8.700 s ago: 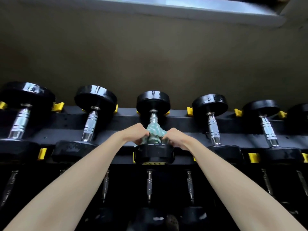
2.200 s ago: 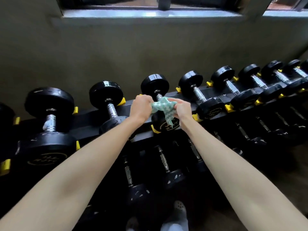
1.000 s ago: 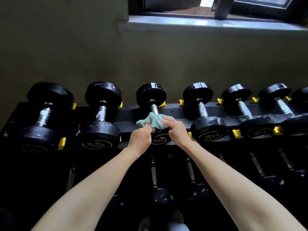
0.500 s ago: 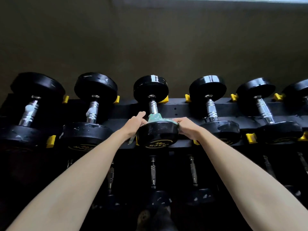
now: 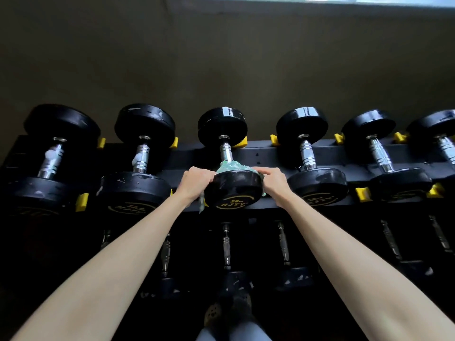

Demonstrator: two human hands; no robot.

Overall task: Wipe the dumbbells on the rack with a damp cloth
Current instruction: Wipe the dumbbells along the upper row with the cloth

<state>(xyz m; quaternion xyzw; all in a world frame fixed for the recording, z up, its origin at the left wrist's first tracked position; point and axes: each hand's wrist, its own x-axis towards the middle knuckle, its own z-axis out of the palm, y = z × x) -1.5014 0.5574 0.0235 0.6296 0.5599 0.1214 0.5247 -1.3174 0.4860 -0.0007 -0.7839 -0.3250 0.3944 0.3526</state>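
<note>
Head view is showing the left hand [image 5: 195, 182] and right hand [image 5: 272, 179] each gripping an end of the green cloth [image 5: 232, 167], which is looping behind the near head of the middle dumbbell [image 5: 234, 190]. Its handle is running straight away from the person across the rack [image 5: 266, 153], with both hands flanking it about equally.

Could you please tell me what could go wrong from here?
1. The left hand and right hand hold the cloth looped behind the near head of the middle dumbbell. A hard tug might drag it off the rack towards the shoe below.
2. The right hand could get pinched against the neighbouring dumbbell.
</note>
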